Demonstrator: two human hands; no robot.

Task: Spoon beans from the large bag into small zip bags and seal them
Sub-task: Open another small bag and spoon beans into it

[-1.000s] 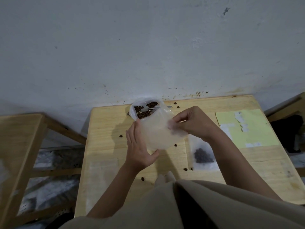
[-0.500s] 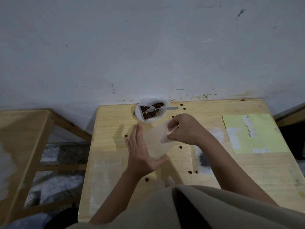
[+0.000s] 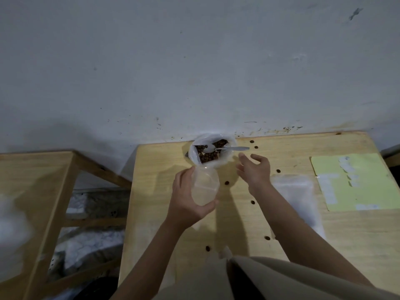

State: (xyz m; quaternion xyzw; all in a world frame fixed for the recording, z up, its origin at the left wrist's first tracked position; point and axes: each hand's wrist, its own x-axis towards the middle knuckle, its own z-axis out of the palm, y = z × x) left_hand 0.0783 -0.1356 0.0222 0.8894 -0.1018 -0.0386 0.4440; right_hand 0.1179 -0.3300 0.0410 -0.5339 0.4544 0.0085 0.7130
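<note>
One view only, the head cam, so that's all you get to go on. Biggest risk from here, I'd say, is the spoon (image 3: 225, 148): its bowl sits in the beans inside the large bag (image 3: 211, 152) at the far edge of the bench (image 3: 155, 191), and the handle sticks out over the bag's rim toward the right. That bag is soft plastic, so if you yank the handle sideways it could flop over and dump beans. There are already loose beans (image 3: 226, 182) scattered over the bench, so spills clearly come easy here. Second worry: the small zip bag (image 3: 204, 187) looks empty and limp, and I can't tell if its mouth is open, so a full spoonful could miss it.

Your left hand (image 3: 190, 202) holds that small bag just in front of the large one, thumb and fingers wrapped round its sides, top end pointing at the big bag. Your right hand (image 3: 255, 169) is spread, fingers apart and holding nothing, hovering just short of the spoon handle, not touching it as far as I can see. Another clear bag (image 3: 292, 189) lies flat toward the right, with a yellow-green sheet (image 3: 355, 182) beyond it.
</note>
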